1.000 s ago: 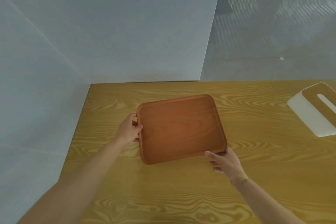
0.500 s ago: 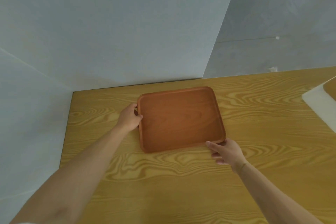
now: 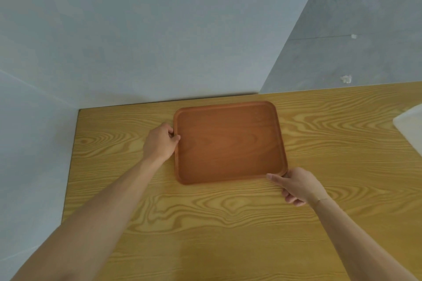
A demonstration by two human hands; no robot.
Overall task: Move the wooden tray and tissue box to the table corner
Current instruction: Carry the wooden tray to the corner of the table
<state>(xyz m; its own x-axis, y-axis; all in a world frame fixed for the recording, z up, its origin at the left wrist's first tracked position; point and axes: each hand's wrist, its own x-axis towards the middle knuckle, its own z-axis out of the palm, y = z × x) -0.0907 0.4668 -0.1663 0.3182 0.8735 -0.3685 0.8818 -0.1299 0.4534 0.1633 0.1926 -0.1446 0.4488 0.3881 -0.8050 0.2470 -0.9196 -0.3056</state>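
Observation:
A reddish-brown wooden tray (image 3: 229, 141) with rounded corners lies flat near the far edge of the light wooden table (image 3: 205, 223). My left hand (image 3: 161, 141) grips the tray's left rim, thumb over the edge. My right hand (image 3: 296, 186) holds the tray's near right corner. The white tissue box (image 3: 411, 128) shows only as a corner at the right edge of the view, well apart from both hands.
A grey-white wall (image 3: 137, 29) runs along the table's far edge and turns at the left side, forming the far left corner (image 3: 80, 110). Bare tabletop lies between the tray and that corner, and in front of me.
The tray has gone from tilted to square with the far edge and sits closer to the wall. My view has shifted left, so the tissue box is almost out of sight.

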